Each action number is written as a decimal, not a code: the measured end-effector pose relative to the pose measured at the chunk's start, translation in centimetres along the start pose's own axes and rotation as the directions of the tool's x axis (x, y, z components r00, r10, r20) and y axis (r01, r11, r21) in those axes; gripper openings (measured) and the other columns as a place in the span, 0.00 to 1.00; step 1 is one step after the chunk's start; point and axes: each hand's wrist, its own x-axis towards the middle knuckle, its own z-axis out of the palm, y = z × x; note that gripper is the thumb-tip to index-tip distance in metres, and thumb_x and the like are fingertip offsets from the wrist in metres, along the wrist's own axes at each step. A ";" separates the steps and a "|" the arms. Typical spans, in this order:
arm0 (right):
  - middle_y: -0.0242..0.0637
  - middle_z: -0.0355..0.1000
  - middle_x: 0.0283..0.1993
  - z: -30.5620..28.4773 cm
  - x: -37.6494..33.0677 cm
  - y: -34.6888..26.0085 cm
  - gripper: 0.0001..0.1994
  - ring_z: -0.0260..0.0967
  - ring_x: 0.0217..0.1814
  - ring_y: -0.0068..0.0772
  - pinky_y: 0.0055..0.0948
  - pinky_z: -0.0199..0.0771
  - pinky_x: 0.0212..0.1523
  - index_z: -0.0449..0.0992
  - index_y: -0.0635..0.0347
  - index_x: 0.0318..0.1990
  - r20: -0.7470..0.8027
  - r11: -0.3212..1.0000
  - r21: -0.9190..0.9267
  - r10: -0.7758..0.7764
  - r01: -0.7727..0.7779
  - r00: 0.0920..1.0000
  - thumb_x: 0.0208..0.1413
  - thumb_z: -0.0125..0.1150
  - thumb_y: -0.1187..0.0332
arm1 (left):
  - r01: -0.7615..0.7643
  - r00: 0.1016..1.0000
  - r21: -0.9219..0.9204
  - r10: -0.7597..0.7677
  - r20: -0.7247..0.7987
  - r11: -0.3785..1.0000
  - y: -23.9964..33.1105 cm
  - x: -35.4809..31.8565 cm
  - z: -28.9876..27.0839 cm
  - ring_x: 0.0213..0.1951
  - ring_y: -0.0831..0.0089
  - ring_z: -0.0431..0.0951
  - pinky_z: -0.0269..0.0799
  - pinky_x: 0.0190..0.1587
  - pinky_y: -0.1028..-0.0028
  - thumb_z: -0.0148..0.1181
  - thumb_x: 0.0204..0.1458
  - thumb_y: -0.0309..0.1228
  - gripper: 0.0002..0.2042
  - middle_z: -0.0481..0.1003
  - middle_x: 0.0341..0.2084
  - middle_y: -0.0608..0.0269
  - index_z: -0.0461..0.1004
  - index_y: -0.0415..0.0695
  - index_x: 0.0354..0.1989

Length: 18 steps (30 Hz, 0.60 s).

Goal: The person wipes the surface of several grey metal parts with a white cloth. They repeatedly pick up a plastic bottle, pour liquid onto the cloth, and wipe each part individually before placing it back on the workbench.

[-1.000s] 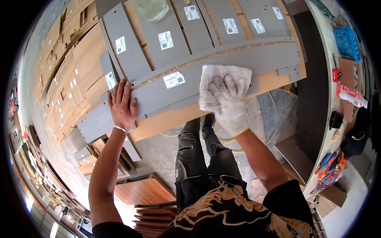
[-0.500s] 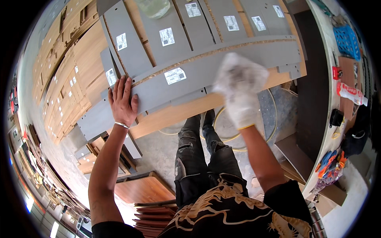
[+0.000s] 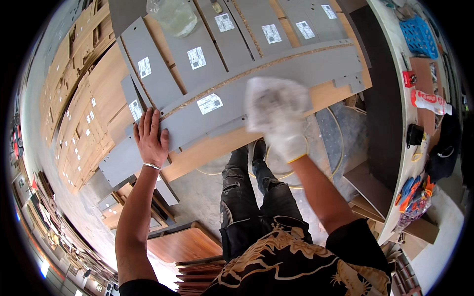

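My bare left hand (image 3: 151, 138), with a bracelet at the wrist, lies with its fingers stretched out on the left part of a long grey board (image 3: 185, 123). The board has a raw chipboard edge and a white label (image 3: 210, 103). My right hand (image 3: 285, 135) wears a white glove with a yellow cuff. It grips a stained white cloth (image 3: 264, 93) over the board, right of the label; cloth and fingers are somewhat blurred. Beyond the long board lie several labelled grey panels (image 3: 205, 64). A clear container of pale liquid (image 3: 180, 24) rests on them.
Wood-coloured panels (image 3: 94, 123) are spread on the left. On the right, a bench (image 3: 395, 64) bears a blue basket (image 3: 418, 38), a red and white packet (image 3: 429, 102) and orange-handled tools (image 3: 410, 195). A yellow hose (image 3: 340, 133) curls on the floor beneath.
My right hand has moved left along the long board with the cloth. My left hand stays flat at the same spot on it. The whole view has shifted slightly.
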 end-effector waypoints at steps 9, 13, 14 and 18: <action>0.45 0.68 0.73 2.1 -0.3 -7.9 0.33 0.55 0.81 0.49 0.61 0.40 0.81 0.78 0.52 0.64 -0.028 0.987 0.153 -0.049 0.053 0.998 0.54 0.70 0.45 | -0.013 1.000 -0.004 0.013 -0.001 1.000 0.2 0.4 0.3 0.75 0.53 0.62 0.46 0.77 0.46 0.42 0.69 0.49 0.30 0.66 0.73 0.56 0.66 0.49 0.75; 0.37 0.69 0.74 4.1 -0.9 -7.9 0.32 0.54 0.82 0.40 0.58 0.40 0.82 0.76 0.50 0.67 -0.091 0.935 0.128 -0.321 0.331 0.943 0.55 0.68 0.51 | -0.043 0.999 -0.012 0.043 0.026 0.999 0.5 0.6 0.5 0.75 0.50 0.61 0.47 0.76 0.45 0.40 0.70 0.50 0.31 0.65 0.74 0.53 0.64 0.47 0.76; 0.38 0.69 0.74 3.5 -0.6 -6.9 0.31 0.54 0.82 0.41 0.57 0.41 0.82 0.76 0.50 0.67 -0.058 0.947 0.159 -0.273 0.279 0.960 0.56 0.67 0.52 | -0.037 0.999 -0.005 0.037 0.037 0.999 0.3 0.2 0.4 0.75 0.50 0.61 0.47 0.76 0.45 0.39 0.71 0.51 0.31 0.65 0.74 0.53 0.63 0.46 0.76; 0.44 0.68 0.72 0.8 1.5 2.6 0.28 0.61 0.77 0.51 0.51 0.58 0.76 0.73 0.53 0.67 -0.123 0.985 0.168 0.045 -0.024 0.991 0.58 0.68 0.61 | -0.038 0.999 0.040 0.037 0.022 0.998 -0.6 -0.3 0.0 0.75 0.50 0.61 0.46 0.76 0.45 0.37 0.71 0.52 0.32 0.64 0.75 0.52 0.62 0.46 0.77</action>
